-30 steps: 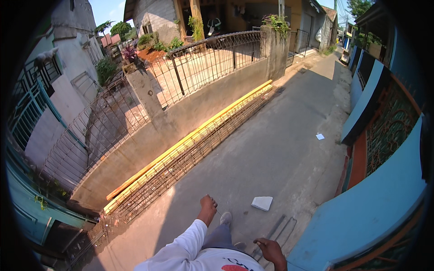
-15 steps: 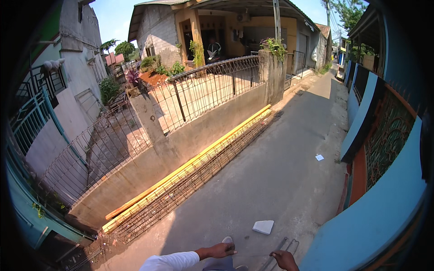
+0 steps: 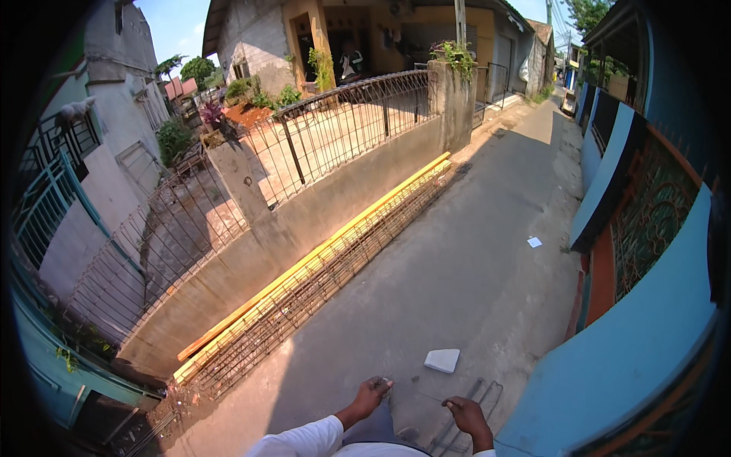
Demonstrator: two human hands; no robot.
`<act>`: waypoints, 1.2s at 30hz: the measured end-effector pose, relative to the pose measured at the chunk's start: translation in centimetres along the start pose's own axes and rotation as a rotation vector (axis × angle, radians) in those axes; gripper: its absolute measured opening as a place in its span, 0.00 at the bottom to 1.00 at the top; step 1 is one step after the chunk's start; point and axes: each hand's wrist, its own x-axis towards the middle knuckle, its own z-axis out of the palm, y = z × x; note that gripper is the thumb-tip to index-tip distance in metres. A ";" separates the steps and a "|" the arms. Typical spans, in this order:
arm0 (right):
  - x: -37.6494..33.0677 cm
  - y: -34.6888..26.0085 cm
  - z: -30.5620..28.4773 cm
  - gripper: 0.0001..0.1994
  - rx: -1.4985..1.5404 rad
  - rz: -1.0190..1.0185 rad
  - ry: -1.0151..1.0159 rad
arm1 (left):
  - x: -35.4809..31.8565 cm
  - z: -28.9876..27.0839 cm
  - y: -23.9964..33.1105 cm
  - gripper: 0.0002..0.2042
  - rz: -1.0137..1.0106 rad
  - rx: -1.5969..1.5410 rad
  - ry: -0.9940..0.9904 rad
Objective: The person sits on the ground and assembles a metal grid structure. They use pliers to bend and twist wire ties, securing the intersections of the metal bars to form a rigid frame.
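My left hand [image 3: 371,396] reaches forward at the bottom edge from a white sleeve, fingers curled into a fist with something small and grey at its tip. My right hand [image 3: 466,416] is a little to its right, also closed, knuckles up. A thin wire [image 3: 431,397] seems to run from my right hand toward the left one. Both hands hover over the concrete lane [image 3: 457,274]. Bent steel rods [image 3: 478,402] lie on the ground just past my right hand, and a white flat piece [image 3: 442,359] lies a bit farther ahead.
A long steel rebar cage [image 3: 304,293] and a yellow board [image 3: 327,251] lie along the low grey wall [image 3: 304,221] with its iron fence on the left. A blue wall [image 3: 647,358] bounds the lane on the right. A person sits on the far porch [image 3: 352,62].
My left hand dropped from its raised position and both hands now sit side by side in front of me. The view has tilted upward along the lane.
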 end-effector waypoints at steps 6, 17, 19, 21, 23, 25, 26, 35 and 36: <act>-0.8 -4.3 4.5 0.13 0.007 -0.071 -0.146 | 4.5 1.9 -3.6 0.12 -0.160 -0.657 0.390; -1.9 -5.7 6.1 0.14 -0.157 -0.069 -0.271 | 7.3 2.0 -5.6 0.14 -0.084 -0.450 0.436; -1.7 -5.3 5.4 0.13 -0.188 -0.101 -0.251 | 5.3 4.3 -3.7 0.15 0.158 0.072 0.451; -1.3 -5.0 4.4 0.13 -0.213 -0.113 -0.210 | 2.7 5.9 -1.4 0.16 0.471 0.640 0.364; -0.5 -5.0 3.0 0.13 -0.227 -0.115 -0.164 | 2.1 5.3 -0.6 0.18 0.456 0.727 0.094; 0.5 -5.0 2.5 0.13 -0.236 -0.088 -0.189 | 1.6 4.4 -1.1 0.19 0.435 0.758 -0.107; 1.0 -4.9 2.5 0.13 -0.241 -0.074 -0.201 | 1.6 4.0 -1.7 0.20 0.428 0.746 -0.174; 3.8 -1.7 3.7 0.14 -0.145 -0.177 -0.217 | -1.1 2.4 3.6 0.23 -0.097 0.411 -0.620; 3.8 -1.9 3.8 0.14 -0.110 -0.146 -0.212 | -1.1 2.1 3.7 0.22 -0.138 0.424 -0.652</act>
